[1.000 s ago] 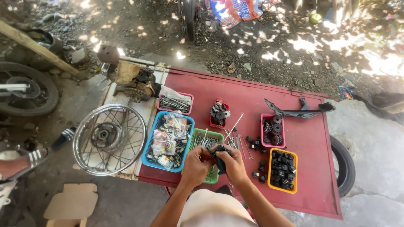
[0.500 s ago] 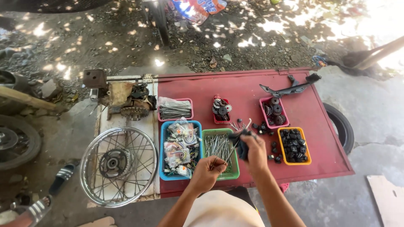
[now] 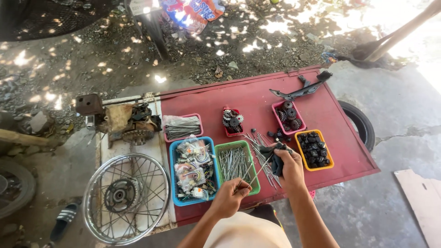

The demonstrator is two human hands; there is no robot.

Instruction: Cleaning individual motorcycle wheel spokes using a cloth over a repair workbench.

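At lower centre, a thin spoke (image 3: 258,171) is pinched in the left hand (image 3: 231,197) and wiped with a dark cloth (image 3: 274,160) clamped in the right hand (image 3: 290,168); many spokes remain in the green tray (image 3: 252,169) on the red desk (image 3: 257,98).

Cut off at the left edge: a tyre (image 3: 16,193). Cut off at the bottom: a sandal (image 3: 63,222) and both forearms. Half hidden under the red table (image 3: 257,98): another tyre (image 3: 360,124). Mostly covered by the right hand (image 3: 290,166): a dark cloth (image 3: 274,158). Too small to identify: contents of the blue tray (image 3: 173,177).
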